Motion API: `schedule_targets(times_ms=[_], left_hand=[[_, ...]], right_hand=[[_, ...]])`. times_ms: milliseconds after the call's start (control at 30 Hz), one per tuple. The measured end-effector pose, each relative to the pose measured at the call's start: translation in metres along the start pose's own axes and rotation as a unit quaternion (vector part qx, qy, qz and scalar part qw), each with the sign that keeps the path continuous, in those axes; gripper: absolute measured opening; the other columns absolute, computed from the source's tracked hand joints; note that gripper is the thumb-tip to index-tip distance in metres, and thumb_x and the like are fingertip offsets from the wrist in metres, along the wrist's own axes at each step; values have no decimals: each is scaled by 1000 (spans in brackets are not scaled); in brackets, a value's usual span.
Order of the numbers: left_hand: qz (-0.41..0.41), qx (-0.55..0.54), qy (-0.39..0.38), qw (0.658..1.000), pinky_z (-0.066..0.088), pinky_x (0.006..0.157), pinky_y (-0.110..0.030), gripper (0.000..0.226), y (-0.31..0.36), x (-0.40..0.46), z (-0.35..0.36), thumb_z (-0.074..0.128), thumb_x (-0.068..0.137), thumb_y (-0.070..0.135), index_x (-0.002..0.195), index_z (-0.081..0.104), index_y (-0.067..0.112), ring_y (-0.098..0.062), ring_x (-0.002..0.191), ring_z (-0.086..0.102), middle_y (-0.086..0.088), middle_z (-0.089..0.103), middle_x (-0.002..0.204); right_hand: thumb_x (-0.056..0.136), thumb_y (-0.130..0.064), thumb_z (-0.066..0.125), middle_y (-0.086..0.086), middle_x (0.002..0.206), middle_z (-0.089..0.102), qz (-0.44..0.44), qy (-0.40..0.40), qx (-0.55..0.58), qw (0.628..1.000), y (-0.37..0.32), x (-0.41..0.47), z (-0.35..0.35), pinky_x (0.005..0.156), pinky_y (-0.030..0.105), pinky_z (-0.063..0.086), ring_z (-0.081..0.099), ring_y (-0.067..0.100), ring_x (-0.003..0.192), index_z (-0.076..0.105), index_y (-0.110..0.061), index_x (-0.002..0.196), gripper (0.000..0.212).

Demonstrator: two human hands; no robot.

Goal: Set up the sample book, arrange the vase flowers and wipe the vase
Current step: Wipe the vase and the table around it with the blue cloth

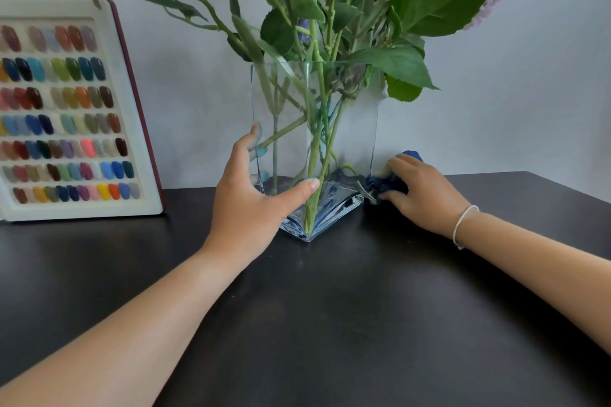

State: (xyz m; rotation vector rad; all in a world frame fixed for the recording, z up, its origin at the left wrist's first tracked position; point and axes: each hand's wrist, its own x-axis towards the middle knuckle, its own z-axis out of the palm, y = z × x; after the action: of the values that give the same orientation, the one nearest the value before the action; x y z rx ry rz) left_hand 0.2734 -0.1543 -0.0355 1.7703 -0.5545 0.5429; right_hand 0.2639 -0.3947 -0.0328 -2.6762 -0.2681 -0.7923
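A clear square glass vase stands on the dark table, one corner turned toward me. Green stems and leaves rise out of it, with a red bloom at top left, an orange one and a lilac cluster at top right. My left hand grips the vase's lower left side, thumb across the front, fingers behind the glass. My right hand presses a dark blue cloth against the vase's lower right corner. The sample book stands open at the left, showing rows of coloured nail swatches.
The dark table runs from the wall to the front of the view. A pale wall stands right behind the vase and the book. The table's right edge slopes away at the far right. A thin white bracelet circles my right wrist.
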Motion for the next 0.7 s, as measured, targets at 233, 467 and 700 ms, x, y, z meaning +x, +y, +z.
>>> schedule_targets(times_ms=[233, 467, 700], left_hand=[[-10, -10, -3, 1000, 34, 75, 6, 94, 2, -2, -1, 71, 51, 57, 133, 26, 46, -2, 114, 46, 34, 38, 116], [-12, -1, -20, 1000, 39, 101, -30, 98, 1, -2, -4, 69, 50, 63, 135, 24, 46, -7, 124, 45, 20, 41, 138], [-22, -10, -26, 999, 38, 105, -40, 98, -2, -2, -3, 69, 48, 65, 133, 21, 52, -11, 125, 45, 14, 42, 140]], right_hand=[[75, -5, 68, 1, 89, 55, -44, 95, 86, 991, -25, -11, 5, 73, 16, 37, 52, 17, 82, 59, -6, 91, 19], [75, -4, 67, -1, 86, 55, -49, 264, 174, 948, -70, 3, -15, 69, 2, 37, 47, 0, 78, 59, -8, 89, 17], [76, -9, 68, -11, 83, 54, -26, 340, 238, 909, -102, 15, -29, 73, 18, 46, 53, 10, 82, 59, -16, 88, 17]])
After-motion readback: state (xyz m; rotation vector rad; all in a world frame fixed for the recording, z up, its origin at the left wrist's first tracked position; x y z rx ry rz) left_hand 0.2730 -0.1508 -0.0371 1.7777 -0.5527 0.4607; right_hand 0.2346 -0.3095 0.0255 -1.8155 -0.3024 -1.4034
